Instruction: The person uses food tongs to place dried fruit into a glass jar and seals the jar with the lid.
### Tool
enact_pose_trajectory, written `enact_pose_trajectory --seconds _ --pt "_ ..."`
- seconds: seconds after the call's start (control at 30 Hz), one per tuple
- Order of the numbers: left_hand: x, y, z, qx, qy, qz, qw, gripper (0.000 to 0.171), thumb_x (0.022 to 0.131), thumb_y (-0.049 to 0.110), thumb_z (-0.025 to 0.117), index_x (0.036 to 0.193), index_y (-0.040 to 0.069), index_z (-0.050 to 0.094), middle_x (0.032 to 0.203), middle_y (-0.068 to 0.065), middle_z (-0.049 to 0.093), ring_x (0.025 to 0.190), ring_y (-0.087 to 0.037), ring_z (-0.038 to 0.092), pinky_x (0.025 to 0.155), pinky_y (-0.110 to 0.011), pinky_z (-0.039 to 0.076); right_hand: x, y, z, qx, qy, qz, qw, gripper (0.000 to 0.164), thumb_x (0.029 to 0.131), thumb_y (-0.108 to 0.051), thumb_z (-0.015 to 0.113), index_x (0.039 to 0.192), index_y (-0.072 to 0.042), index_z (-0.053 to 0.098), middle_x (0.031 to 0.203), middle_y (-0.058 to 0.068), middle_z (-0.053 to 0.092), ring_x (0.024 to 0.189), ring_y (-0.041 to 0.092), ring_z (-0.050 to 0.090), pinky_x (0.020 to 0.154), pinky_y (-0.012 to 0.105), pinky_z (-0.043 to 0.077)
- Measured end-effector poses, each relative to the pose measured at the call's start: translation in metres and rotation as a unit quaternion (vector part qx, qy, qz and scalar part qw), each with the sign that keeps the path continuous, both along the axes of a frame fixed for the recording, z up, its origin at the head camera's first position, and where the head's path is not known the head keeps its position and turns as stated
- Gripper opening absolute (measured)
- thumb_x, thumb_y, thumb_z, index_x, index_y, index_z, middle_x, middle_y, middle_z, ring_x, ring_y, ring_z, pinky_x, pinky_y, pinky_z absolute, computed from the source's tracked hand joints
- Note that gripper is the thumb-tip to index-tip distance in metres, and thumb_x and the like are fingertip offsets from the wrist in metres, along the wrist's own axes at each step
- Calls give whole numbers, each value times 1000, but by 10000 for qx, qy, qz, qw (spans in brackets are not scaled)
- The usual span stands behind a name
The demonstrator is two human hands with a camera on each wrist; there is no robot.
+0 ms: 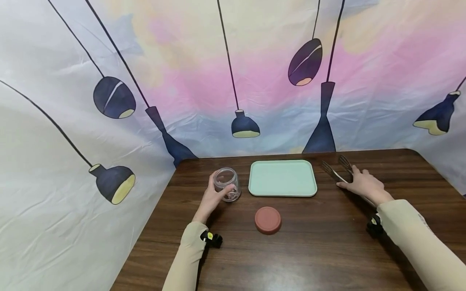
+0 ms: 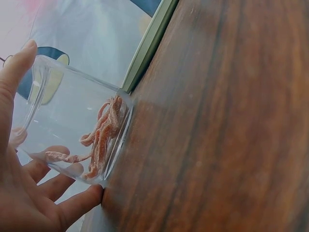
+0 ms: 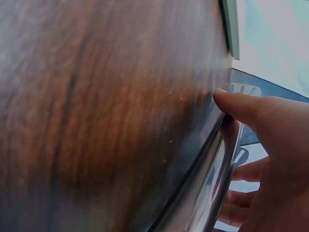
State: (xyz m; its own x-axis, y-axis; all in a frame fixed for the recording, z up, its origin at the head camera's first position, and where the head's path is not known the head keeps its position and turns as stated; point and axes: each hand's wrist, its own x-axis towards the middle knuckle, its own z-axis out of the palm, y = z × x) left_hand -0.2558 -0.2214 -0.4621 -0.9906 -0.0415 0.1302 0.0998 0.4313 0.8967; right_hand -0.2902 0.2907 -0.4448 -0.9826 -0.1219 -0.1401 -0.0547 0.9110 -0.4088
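My left hand (image 1: 211, 199) grips a clear, lidless jar (image 1: 226, 177) from its left side, the thumb across the front and the fingers around the back. Several reddish-brown dried strips (image 2: 104, 137) lie in the bottom of the jar, which stands upright on the table in the left wrist view. At the right, my right hand (image 1: 365, 186) holds a pair of metal tongs (image 1: 331, 170) across the middle, with the thumb on one arm and the fingers on the other side. The slotted ends of the tongs are spread and point away from me.
A pale green rectangular tray (image 1: 282, 178) lies between the two hands, toward the back of the dark wooden table (image 1: 313, 250). Nearer to me is a round red lid (image 1: 267, 220). Behind the table hangs a cloth (image 1: 204, 72) printed with lamps.
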Motion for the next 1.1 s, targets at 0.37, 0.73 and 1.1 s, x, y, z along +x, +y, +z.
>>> enact_pose_trajectory --seconds 0.37,0.73,1.1 --pt "-4 -3 1 -90 -62 122 9999 93 83 55 78 157 32 26 147 -13 48 134 -35 47 107 -57 36 1 -19 1 -473 629 237 9966 107 93 -57 64 156 11 11 145 49 15 129 69 15 92 78 25" --pt "-3 -3 1 -106 -124 109 9998 96 83 55 79 158 30 24 151 -14 45 137 -37 44 107 -60 35 5 -65 9 -1293 1831 718 9719 79 100 -33 65 157 3 25 151 39 25 136 62 19 101 75 22" --pt "-2 -2 -2 -67 -71 119 9999 91 84 53 79 156 34 27 148 -12 47 135 -35 46 108 -58 35 30 -127 6 -1458 2297 1858 9442 67 99 -28 68 155 -8 38 143 25 47 126 47 50 97 62 43"
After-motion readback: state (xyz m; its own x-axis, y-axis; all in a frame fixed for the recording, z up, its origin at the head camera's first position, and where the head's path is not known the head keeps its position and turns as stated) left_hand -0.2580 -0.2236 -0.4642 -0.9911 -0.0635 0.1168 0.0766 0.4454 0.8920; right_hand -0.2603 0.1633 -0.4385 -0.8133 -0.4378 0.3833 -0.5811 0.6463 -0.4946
